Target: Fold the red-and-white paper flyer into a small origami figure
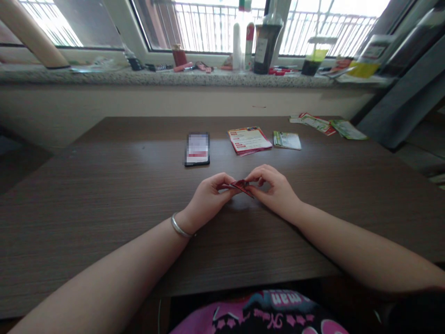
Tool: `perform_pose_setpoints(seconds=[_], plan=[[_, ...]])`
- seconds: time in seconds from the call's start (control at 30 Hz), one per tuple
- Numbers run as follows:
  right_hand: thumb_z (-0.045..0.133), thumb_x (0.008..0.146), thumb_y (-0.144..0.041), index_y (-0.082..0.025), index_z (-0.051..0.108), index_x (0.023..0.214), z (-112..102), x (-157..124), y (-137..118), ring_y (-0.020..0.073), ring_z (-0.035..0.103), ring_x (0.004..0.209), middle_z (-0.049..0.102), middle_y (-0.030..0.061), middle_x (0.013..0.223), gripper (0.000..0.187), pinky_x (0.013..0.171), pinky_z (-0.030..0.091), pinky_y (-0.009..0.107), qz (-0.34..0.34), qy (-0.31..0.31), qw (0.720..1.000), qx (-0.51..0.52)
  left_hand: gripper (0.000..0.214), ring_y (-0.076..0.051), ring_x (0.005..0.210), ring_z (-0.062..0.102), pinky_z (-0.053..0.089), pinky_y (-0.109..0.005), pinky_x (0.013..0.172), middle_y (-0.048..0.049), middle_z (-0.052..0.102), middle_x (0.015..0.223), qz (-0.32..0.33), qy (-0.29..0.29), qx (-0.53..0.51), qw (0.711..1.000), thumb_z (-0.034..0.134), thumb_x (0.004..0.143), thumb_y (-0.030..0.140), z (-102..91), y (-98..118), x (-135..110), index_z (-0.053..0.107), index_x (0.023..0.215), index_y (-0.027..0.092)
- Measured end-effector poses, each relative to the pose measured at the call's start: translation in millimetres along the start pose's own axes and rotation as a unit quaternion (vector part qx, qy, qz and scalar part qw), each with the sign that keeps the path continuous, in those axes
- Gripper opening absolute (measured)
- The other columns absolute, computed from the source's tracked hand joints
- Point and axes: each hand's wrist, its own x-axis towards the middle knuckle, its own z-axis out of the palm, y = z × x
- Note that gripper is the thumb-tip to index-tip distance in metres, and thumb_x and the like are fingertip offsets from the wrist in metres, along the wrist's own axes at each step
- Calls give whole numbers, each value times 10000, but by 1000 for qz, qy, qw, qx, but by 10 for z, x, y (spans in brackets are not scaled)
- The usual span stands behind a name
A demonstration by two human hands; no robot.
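Between both hands, just above the brown table (pixel 114 195), is a small dark-red folded piece of paper (pixel 242 185). My left hand (pixel 213 192) pinches its left end between thumb and fingers; a silver bangle circles that wrist. On the other side, my right hand (pixel 273 188) grips the right end with thumb and forefinger. The piece looks creased into narrow, pointed layers, and the fingertips partly cover it. Beyond the hands lie a phone (pixel 197 148), a stack of red-and-white printed sheets (pixel 249 140) and a small green-and-white printed stack (pixel 287 140).
More printed leaflets (pixel 318 124) lie at the table's far right corner. Along the granite windowsill (pixel 215 80) stand several items, among them a dark pump bottle (pixel 267 46), a red-brown bottle (pixel 179 55) and a cup with yellow-green contents (pixel 314 58). A grey curtain (pixel 399 93) hangs at right.
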Motion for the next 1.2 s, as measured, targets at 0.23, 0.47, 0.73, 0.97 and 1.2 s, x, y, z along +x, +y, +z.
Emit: perform_pose_setpoints(seconds=[0.23, 0.47, 0.73, 0.97, 1.2], plan=[[668, 804, -172, -233, 647, 893, 1, -4, -7, 172, 582, 861, 645, 36, 895, 110, 704, 496, 314, -9, 6, 1000, 2, 122, -128, 726, 617, 510, -252, 700, -15, 678, 770, -13, -9, -25, 1000, 721, 765, 250, 9, -24, 8, 648, 770, 152], [668, 799, -160, -234, 627, 844, -6, 6, 24, 171, 569, 808, 631, 18, 817, 96, 729, 473, 331, -29, 11, 999, -30, 122, -136, 746, 625, 506, -262, 713, -27, 678, 790, -17, -30, -15, 999, 699, 780, 257, 3, -45, -5, 641, 783, 149], [679, 780, -165, -235, 597, 791, -31, 3, 9, 176, 564, 816, 617, 16, 826, 108, 753, 459, 342, -63, 10, 998, -22, 128, -141, 746, 654, 526, -269, 715, -24, 686, 799, -43, -21, -45, 998, 697, 776, 253, 4, -47, 10, 627, 805, 150], [669, 778, -179, -225, 608, 810, -37, 28, 24, 175, 530, 781, 605, 23, 816, 83, 700, 445, 325, -8, -18, 1000, -18, 158, -168, 808, 677, 536, -320, 796, -39, 698, 837, -51, -53, -69, 995, 704, 776, 264, 10, -60, -1, 606, 826, 152], [690, 777, -192, -234, 617, 748, -84, 32, 1, 187, 565, 813, 635, 15, 817, 89, 797, 424, 375, -56, -21, 998, -31, 164, -172, 798, 675, 540, -335, 792, -46, 698, 827, -57, -50, -83, 994, 692, 790, 273, 12, -58, 8, 592, 816, 146]])
